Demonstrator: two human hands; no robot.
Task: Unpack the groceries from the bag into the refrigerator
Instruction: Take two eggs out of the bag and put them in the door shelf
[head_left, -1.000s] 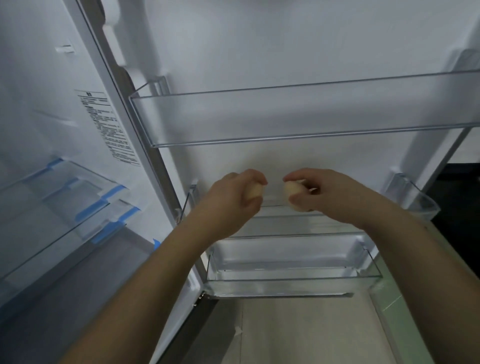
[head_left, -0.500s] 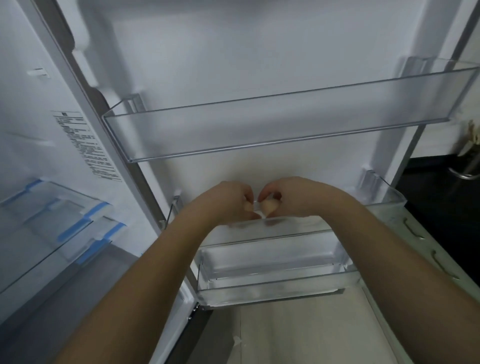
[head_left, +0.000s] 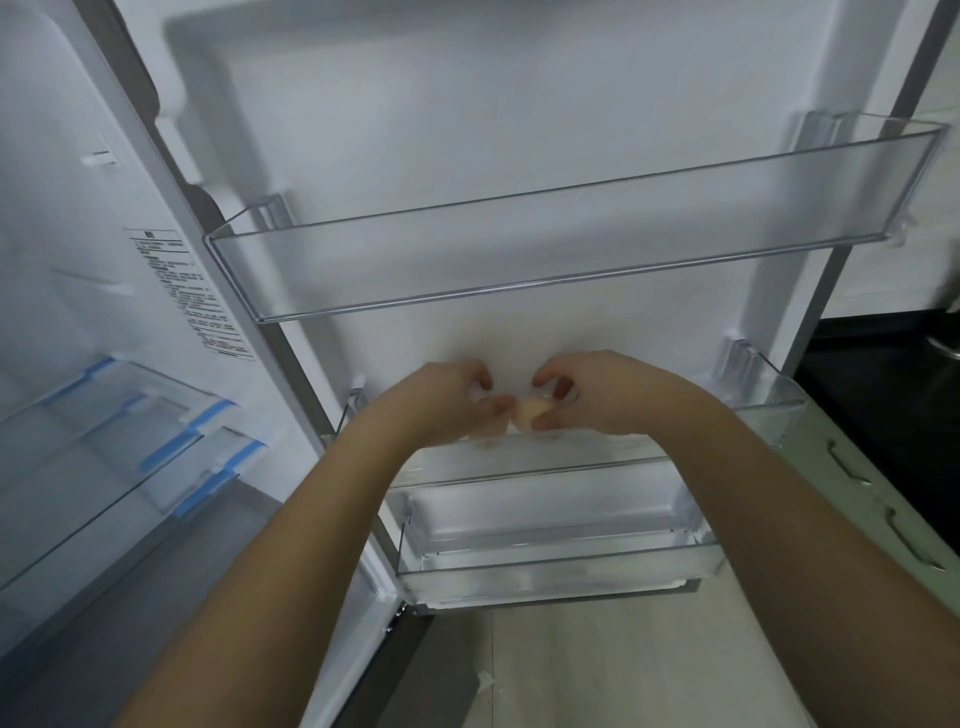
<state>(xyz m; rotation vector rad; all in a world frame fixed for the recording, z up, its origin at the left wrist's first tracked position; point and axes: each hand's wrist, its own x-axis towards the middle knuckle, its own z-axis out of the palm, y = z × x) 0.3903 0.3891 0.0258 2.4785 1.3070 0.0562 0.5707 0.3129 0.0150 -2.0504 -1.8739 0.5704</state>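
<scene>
Three clear door shelves: the top shelf (head_left: 571, 249) at 12 o'clock, the middle shelf (head_left: 769, 410) right of centre at 3 o'clock, the bottom shelf (head_left: 556, 566) at 6 o'clock. Whether the pale egg (head_left: 525, 413) rests in the middle shelf cannot be told.

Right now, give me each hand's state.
Left hand: curled, contents cannot be told.
Right hand: closed on an egg.

Both forearms are bare to the frame's edge; the left hand (head_left: 452, 397) and right hand (head_left: 597, 395) carry no sleeves, rings or watch.
</scene>
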